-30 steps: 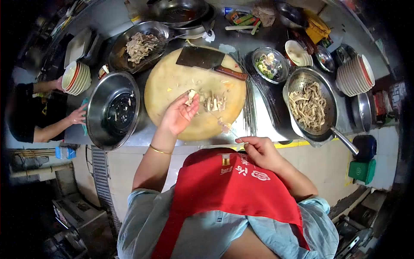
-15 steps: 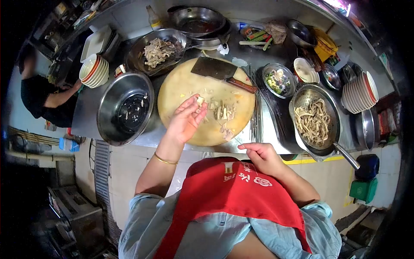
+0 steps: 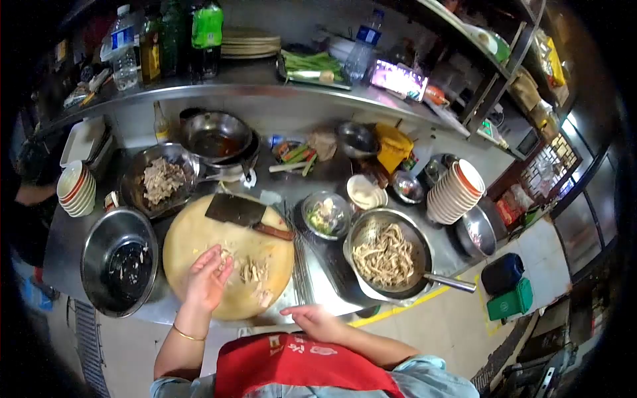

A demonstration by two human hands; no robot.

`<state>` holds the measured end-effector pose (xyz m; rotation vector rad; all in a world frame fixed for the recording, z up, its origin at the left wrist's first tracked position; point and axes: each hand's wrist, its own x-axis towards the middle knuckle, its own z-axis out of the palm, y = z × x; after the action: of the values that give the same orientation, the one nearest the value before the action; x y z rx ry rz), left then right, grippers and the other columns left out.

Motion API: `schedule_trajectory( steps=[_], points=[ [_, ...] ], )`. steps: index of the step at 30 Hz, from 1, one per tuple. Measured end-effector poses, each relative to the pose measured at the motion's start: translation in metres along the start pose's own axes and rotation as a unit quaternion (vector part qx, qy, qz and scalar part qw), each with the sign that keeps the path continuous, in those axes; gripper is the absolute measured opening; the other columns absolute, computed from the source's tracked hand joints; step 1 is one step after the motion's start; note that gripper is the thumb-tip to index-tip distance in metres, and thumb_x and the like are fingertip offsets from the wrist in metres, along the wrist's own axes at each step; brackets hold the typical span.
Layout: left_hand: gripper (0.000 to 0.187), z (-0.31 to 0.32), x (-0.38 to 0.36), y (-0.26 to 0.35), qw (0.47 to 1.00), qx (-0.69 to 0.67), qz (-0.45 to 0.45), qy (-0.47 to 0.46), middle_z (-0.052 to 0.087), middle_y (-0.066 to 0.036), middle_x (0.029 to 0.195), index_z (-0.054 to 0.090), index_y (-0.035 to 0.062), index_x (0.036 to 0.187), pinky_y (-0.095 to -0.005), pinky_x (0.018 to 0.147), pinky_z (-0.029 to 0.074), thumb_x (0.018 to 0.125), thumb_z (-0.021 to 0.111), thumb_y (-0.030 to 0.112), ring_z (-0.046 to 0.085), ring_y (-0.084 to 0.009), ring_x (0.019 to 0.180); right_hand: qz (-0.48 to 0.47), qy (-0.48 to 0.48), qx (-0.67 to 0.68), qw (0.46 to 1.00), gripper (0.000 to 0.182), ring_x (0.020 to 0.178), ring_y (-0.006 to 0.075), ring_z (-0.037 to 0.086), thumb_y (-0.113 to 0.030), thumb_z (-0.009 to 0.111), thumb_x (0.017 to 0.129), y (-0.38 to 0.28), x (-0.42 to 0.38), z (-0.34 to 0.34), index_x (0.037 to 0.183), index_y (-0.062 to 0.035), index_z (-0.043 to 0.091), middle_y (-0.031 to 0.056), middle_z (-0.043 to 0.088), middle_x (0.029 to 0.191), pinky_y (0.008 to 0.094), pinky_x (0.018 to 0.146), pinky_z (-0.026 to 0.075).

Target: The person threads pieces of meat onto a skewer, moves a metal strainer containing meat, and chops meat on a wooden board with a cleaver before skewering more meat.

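My left hand (image 3: 207,282) is over the left front part of the round cutting board (image 3: 189,232). Between its fingertips is a small pale piece of food (image 3: 225,255). More cut pieces (image 3: 253,270) lie on the board to the right of that hand. A cleaver (image 3: 235,211) rests flat across the board's far side, its wooden handle pointing right. My right hand (image 3: 322,324) is held in front of the counter's edge, thumb and index finger brought together. Whatever they pinch, if anything, is too thin to make out. Thin metal skewers (image 3: 302,272) lie beside the board.
A deep metal basin (image 3: 88,265) stands left of the board, with a pan of cooked meat (image 3: 136,176) behind it. To the right are a strainer of mushroom strips (image 3: 424,249), a small bowl (image 3: 347,215) and stacked bowls (image 3: 458,196). Overhead runs a shelf (image 3: 265,78) with bottles and a lit phone (image 3: 399,79).
My view has lifted and turned right, bringing the shelf into sight. Both hands keep nearly the same poses relative to the board, the left still pinching the pale piece.
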<state>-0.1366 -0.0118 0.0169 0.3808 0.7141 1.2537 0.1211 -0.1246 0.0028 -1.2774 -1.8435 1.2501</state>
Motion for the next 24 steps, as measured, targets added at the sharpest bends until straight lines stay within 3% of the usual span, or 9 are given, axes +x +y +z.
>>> schedule_trajectory(
  steps=[1,5,11,15,21,24],
  points=[
    [0.031,0.004,0.0,0.002,1.0,0.009,0.002,-0.002,0.059,-0.004,0.104,0.054,0.0045,0.114,-0.0332,0.083,0.048,0.085,0.062,0.006,0.059,-0.0212,0.093,0.011,-0.007,0.013,1.0,0.025,0.073,0.0118,0.055,-0.01,0.047,0.092,-0.004,0.0,-0.003,0.113,-0.0047,0.061,0.0087,0.062,0.079,0.0254,0.073,0.045],
    [0.028,0.011,0.001,0.001,0.999,0.035,-0.007,-0.013,0.061,-0.004,0.098,0.056,0.0039,0.111,-0.0314,0.08,0.05,0.084,0.063,0.006,0.06,-0.0198,0.089,0.065,-0.019,0.0,0.998,0.025,0.065,0.0091,0.049,-0.01,0.047,0.093,-0.017,-0.005,-0.009,0.113,-0.0058,0.061,0.0033,0.055,0.068,0.0236,0.065,0.044],
    [0.03,0.002,0.007,-0.002,0.997,0.045,-0.052,-0.037,0.061,-0.005,0.098,0.055,0.0039,0.114,-0.0295,0.077,0.053,0.084,0.061,0.005,0.062,-0.0197,0.088,-0.002,0.045,0.011,0.999,0.025,0.053,0.0096,0.046,-0.007,0.05,0.089,-0.016,-0.008,-0.002,0.111,-0.0085,0.063,0.0041,0.05,0.058,0.0247,0.053,0.042],
    [0.032,-0.002,0.005,-0.008,0.996,0.036,-0.064,-0.055,0.061,-0.005,0.097,0.054,0.0044,0.116,-0.0303,0.078,0.053,0.085,0.061,0.006,0.062,-0.0197,0.089,0.008,0.044,0.019,0.999,0.024,0.054,0.0103,0.048,-0.008,0.05,0.089,-0.018,-0.008,0.001,0.11,-0.0085,0.063,0.006,0.053,0.059,0.0248,0.054,0.043],
    [0.019,-0.002,0.004,-0.013,0.98,-0.114,-0.16,-0.042,0.064,-0.005,0.095,0.059,0.0072,0.105,-0.0331,0.078,0.053,0.088,0.06,0.017,0.062,-0.0204,0.089,-0.005,0.053,-0.002,0.999,0.024,0.054,0.0127,0.052,-0.009,0.051,0.089,-0.021,-0.005,0.006,0.11,-0.0089,0.063,0.0078,0.055,0.06,0.0268,0.056,0.045],
    [0.015,-0.008,0.008,-0.02,0.983,-0.108,-0.149,-0.019,0.065,-0.006,0.092,0.06,0.0089,0.097,-0.0342,0.077,0.053,0.088,0.059,0.021,0.063,-0.021,0.089,-0.015,0.054,-0.024,0.998,0.025,0.055,0.0179,0.056,-0.01,0.05,0.089,-0.018,-0.003,0.009,0.11,-0.0098,0.063,0.0102,0.057,0.062,0.0297,0.056,0.047]
  ],
)
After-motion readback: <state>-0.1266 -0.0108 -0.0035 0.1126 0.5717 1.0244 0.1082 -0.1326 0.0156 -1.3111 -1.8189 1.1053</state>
